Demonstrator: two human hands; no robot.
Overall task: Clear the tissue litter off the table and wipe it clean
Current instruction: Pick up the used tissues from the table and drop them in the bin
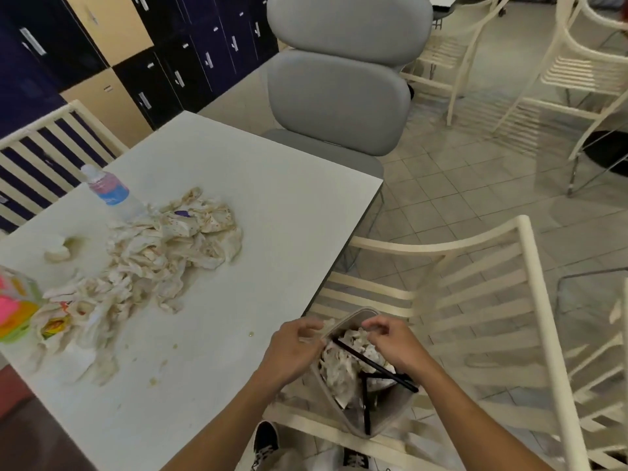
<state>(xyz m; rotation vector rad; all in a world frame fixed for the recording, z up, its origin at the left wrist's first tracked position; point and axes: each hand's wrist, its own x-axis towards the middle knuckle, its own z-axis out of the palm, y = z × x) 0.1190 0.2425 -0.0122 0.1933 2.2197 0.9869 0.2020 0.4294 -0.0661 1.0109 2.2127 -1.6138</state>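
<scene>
Fingers (307, 329) pinching tissue (324, 326), bottle label (110, 188) unreadable

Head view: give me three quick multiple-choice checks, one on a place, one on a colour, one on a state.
1. Where is the water bottle?
A. on the table, behind the tissue pile
B. on the floor
C. in the bin

2. The straws in the bin are
A. white
B. black
C. red

3. The table is
A. wiped clean
B. bare
C. still littered

Answers: 1 A, it stands by the pile's far edge. 2 B, dark rods cross the bin. 3 C, stained tissues and crumbs remain while both hands, left and right, work at the bin.
</scene>
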